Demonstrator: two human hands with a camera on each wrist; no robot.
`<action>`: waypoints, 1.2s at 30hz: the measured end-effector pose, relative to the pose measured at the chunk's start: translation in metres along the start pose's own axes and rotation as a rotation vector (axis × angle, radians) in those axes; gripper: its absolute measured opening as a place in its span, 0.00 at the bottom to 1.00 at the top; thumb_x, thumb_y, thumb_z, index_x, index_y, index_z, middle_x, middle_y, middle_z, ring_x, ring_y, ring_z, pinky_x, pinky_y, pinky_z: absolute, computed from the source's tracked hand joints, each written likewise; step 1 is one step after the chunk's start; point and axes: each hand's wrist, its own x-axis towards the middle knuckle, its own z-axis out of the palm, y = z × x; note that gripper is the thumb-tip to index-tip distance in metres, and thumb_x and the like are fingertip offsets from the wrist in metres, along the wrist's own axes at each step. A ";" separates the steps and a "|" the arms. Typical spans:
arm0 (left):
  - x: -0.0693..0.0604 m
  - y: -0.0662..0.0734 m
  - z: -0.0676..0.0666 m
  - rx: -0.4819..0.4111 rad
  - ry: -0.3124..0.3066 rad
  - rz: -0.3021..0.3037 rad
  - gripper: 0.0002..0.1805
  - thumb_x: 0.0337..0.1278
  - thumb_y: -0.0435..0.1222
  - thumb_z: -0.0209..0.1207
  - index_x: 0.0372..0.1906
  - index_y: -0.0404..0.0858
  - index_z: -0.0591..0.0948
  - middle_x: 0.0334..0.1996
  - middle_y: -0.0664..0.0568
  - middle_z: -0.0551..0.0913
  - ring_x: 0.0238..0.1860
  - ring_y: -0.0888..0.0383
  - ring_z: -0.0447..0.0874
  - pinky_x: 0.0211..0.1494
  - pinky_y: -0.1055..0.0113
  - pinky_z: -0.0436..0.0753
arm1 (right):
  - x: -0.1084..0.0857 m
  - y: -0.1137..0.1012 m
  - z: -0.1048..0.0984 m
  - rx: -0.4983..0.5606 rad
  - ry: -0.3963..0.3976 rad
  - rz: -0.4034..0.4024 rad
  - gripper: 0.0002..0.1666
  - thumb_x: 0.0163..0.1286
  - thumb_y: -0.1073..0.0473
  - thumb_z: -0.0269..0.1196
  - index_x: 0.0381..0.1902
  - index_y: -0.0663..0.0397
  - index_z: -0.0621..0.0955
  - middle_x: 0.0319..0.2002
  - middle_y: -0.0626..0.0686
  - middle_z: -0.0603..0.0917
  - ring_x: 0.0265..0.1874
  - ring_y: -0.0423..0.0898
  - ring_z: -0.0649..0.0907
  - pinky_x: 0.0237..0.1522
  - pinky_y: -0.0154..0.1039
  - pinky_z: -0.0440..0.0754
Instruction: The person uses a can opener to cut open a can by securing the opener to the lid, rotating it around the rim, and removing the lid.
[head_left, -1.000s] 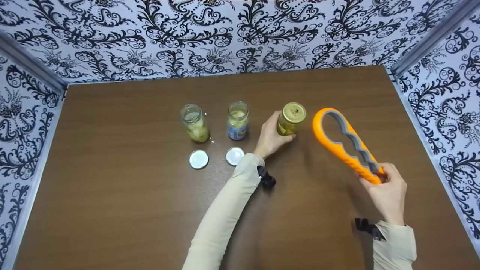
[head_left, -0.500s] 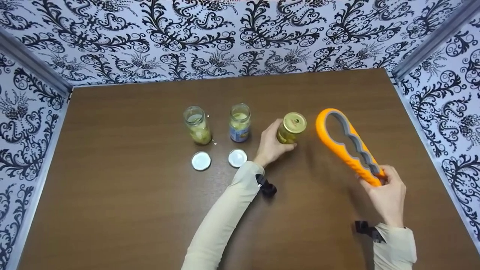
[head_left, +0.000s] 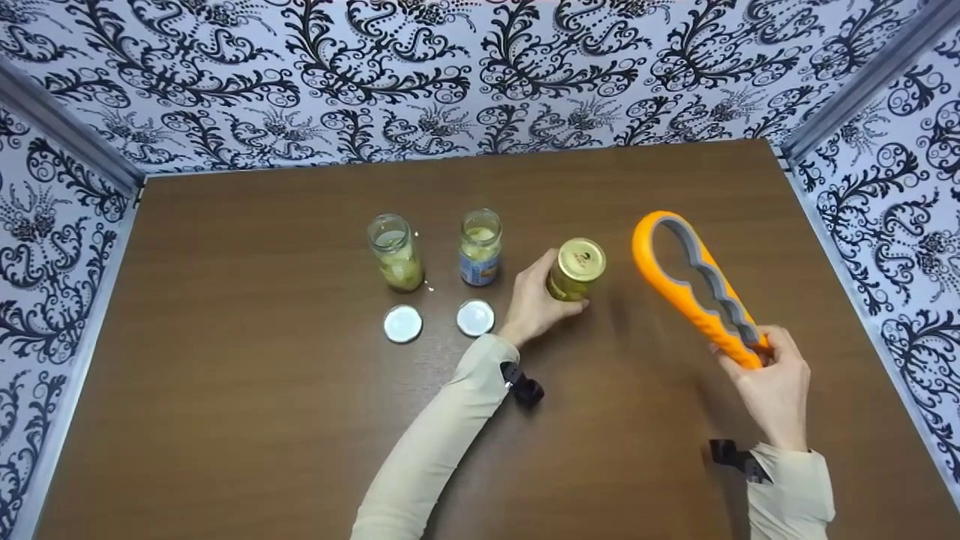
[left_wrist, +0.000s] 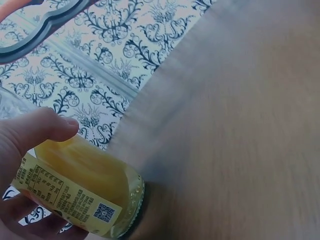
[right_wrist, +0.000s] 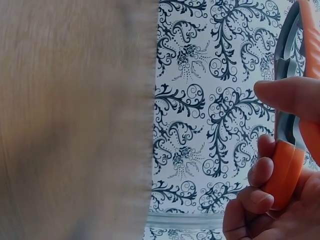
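A lidded glass jar with a gold lid and yellow contents is gripped round its side by my left hand. In the left wrist view its yellow label with a QR code shows on the jar, and the thumb lies across the glass. My right hand holds an orange jar opener with a grey scalloped inner edge by its near end, off to the right of the jar. In the right wrist view fingers curl round the orange end of the opener.
Two uncapped glass jars, one plain and one with a blue label, stand left of my left hand. A white lid and another white lid lie before them. Patterned walls bound the brown table.
My left hand has drawn the gold-lidded jar toward me and slightly left. The right hand and the jar opener have stayed almost in place.
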 end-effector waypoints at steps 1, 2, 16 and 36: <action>-0.001 0.000 -0.001 -0.001 0.002 0.003 0.34 0.32 0.33 0.77 0.52 0.37 0.76 0.44 0.50 0.82 0.47 0.58 0.79 0.53 0.71 0.74 | 0.000 -0.001 0.001 0.003 -0.003 -0.004 0.21 0.51 0.67 0.74 0.41 0.66 0.78 0.33 0.48 0.75 0.29 0.40 0.74 0.33 0.23 0.70; -0.002 0.001 -0.002 -0.001 0.004 0.006 0.34 0.32 0.33 0.77 0.52 0.37 0.76 0.44 0.50 0.82 0.47 0.58 0.79 0.53 0.71 0.75 | 0.001 -0.002 0.001 0.005 -0.002 -0.011 0.21 0.51 0.67 0.74 0.41 0.66 0.78 0.33 0.48 0.75 0.29 0.40 0.74 0.33 0.23 0.70; -0.012 0.008 -0.013 0.067 -0.022 0.046 0.34 0.32 0.33 0.77 0.53 0.38 0.77 0.47 0.49 0.82 0.47 0.56 0.80 0.52 0.69 0.75 | 0.007 -0.030 0.008 0.062 -0.035 -0.125 0.19 0.45 0.77 0.73 0.36 0.67 0.79 0.32 0.49 0.74 0.30 0.41 0.75 0.34 0.25 0.72; -0.032 0.026 -0.015 0.051 -0.028 0.041 0.33 0.32 0.34 0.76 0.52 0.36 0.79 0.46 0.48 0.84 0.47 0.56 0.80 0.53 0.68 0.76 | 0.011 -0.073 0.014 -0.004 -0.098 -0.483 0.19 0.39 0.75 0.73 0.31 0.59 0.82 0.27 0.52 0.75 0.30 0.41 0.69 0.35 0.33 0.61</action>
